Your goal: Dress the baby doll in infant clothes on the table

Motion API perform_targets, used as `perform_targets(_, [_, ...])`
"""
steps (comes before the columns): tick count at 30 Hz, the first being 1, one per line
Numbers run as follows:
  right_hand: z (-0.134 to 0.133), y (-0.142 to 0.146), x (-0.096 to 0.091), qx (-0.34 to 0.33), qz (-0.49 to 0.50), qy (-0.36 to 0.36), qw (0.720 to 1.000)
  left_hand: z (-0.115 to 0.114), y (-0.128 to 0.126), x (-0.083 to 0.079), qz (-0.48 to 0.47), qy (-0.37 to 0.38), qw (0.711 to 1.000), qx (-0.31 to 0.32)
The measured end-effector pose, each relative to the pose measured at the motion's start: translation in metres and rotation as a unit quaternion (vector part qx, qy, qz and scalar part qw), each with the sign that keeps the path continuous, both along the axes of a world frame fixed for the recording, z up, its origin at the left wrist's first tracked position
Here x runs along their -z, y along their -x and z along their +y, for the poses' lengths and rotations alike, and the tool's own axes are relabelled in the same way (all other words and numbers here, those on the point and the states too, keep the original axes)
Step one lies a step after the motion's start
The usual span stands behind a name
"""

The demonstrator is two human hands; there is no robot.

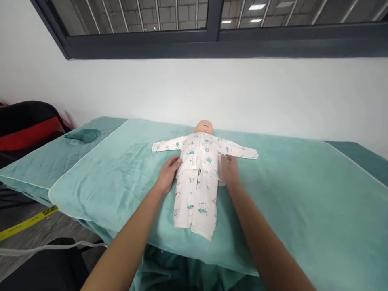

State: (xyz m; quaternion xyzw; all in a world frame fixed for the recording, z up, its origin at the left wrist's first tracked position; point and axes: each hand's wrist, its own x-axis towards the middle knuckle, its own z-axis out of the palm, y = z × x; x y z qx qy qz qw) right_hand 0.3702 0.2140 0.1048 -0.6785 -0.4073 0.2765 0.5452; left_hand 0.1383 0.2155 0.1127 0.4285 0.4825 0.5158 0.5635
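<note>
Presently, the doll (204,127) lies on its back on the green cover (287,194), printed top (197,150) spread at the sleeves, printed trousers (203,202) below. Left hand (169,173): beside the doll's waist, fingers bent; cannot tell if gripping. Right hand (230,169): at the doll's opposite flank, fingers bent, grip likewise unclear. Wall (200,89) beyond the doll's head.

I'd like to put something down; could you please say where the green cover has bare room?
The green cover has bare room between the right forearm and the cover's right edge, and more between the left forearm and its left edge. The middle is crowded: the left hand and right hand flank the doll in patterned clothes.
</note>
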Motion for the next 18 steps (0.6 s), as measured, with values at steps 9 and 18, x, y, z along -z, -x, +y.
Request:
perform_targets(9, [0.013, 0.013, 0.016, -0.152, 0.253, -0.07, 0.953, 0.029, -0.019, -0.004, -0.134, 0.074, 0.985, 0.083])
perform_targets(18, [0.012, 0.01, -0.001, -0.156, 0.367, -0.109, 0.911, 0.061, -0.05, -0.006, -0.172, 0.077, 0.981, 0.036])
